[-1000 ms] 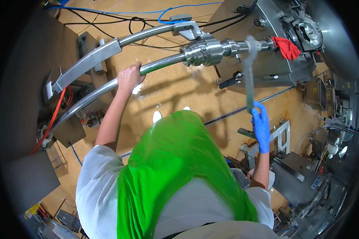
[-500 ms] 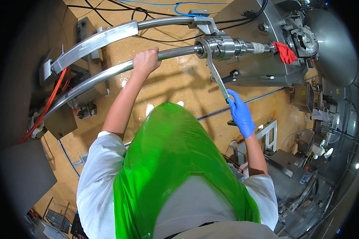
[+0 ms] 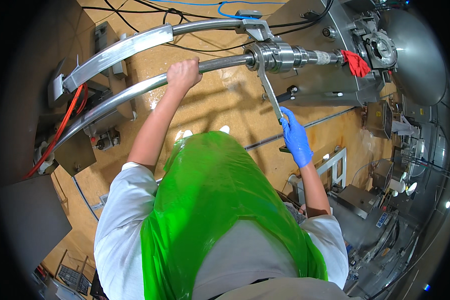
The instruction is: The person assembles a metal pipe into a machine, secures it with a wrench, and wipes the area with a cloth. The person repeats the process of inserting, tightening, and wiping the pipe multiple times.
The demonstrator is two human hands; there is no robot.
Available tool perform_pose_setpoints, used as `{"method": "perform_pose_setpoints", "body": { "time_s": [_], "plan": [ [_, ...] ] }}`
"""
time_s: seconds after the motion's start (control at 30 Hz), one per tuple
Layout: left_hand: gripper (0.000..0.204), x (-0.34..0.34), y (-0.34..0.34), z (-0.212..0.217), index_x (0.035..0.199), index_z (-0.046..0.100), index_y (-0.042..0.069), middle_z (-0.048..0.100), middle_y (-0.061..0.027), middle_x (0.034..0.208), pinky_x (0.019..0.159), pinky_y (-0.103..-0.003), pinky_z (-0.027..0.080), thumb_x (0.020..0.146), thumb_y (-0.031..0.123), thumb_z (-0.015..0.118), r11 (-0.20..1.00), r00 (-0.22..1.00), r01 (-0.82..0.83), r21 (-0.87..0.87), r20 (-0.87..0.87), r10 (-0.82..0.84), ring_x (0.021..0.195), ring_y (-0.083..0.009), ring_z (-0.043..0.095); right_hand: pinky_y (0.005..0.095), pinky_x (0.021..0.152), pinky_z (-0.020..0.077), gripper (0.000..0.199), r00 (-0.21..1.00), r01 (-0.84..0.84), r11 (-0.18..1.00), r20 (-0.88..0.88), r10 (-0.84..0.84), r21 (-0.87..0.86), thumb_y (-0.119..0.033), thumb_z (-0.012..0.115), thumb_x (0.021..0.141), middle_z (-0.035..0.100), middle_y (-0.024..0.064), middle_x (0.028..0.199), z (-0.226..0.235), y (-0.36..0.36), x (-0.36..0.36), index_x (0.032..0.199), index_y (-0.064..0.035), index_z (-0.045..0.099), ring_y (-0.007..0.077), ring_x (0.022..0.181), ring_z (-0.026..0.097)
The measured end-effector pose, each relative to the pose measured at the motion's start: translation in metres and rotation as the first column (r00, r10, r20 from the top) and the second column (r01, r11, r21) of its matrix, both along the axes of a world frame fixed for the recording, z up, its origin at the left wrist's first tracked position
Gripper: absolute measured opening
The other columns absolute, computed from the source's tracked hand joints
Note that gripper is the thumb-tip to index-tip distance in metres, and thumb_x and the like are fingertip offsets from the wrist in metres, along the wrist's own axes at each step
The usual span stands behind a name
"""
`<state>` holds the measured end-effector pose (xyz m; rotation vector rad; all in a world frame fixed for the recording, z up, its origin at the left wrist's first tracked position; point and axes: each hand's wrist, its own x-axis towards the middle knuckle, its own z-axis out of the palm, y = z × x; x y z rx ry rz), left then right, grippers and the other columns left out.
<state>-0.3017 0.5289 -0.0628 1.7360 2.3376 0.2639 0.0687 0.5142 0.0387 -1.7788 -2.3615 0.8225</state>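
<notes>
My left hand (image 3: 183, 73), bare, is closed around a long curved steel pipe (image 3: 135, 92). My right hand (image 3: 295, 137), in a blue glove, grips the lower end of a long metal wrench (image 3: 269, 93). The wrench's head sits on the steel pipe coupling (image 3: 272, 56), where the pipe joins a grey machine (image 3: 330, 60). A red rag (image 3: 356, 63) lies on the machine just right of the coupling. I wear a green plastic apron (image 3: 220, 200) over a white shirt.
A second flat steel rail (image 3: 120, 50) runs above the pipe. Orange hoses (image 3: 65, 125) and black cables (image 3: 135, 15) cross the tan floor (image 3: 225, 105). A large steel tank (image 3: 420, 55) stands at right, a white frame (image 3: 335, 165) and equipment below it.
My right hand has swung the wrench handle down and left around the coupling, from right of it to below it. My left hand stays on the pipe.
</notes>
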Motion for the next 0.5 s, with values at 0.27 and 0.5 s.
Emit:
{"method": "perform_pose_setpoints", "body": {
  "time_s": [0.27,0.5],
  "plan": [
    [0.02,-0.002,0.0,-0.005,0.095,0.067,0.011,0.072,-0.0166,0.081,0.067,-0.045,0.057,0.079,0.024,0.066,1.0,1.0,0.012,0.027,-0.002,-0.012,0.076,-0.0342,0.071,0.0506,0.057,0.044,0.036,0.999,0.023,1.0,0.039,-0.023,0.011,-0.024,0.047,0.104,0.058,0.0217,0.068,-0.038,-0.006,-0.004,0.139,-0.0201,0.047,0.0402,0.063,0.059],
    [0.021,-0.001,0.0,-0.003,0.095,0.068,0.011,0.072,-0.016,0.081,0.068,-0.046,0.057,0.08,0.025,0.065,1.0,1.0,0.027,0.016,-0.01,-0.027,0.076,-0.0343,0.071,0.053,0.058,0.0466,0.034,0.998,0.053,0.998,-0.045,-0.051,0.038,-0.025,0.045,0.104,0.063,0.0252,0.073,-0.099,-0.006,0.02,0.137,-0.0194,0.048,0.0449,0.066,0.062]
  ]
}}
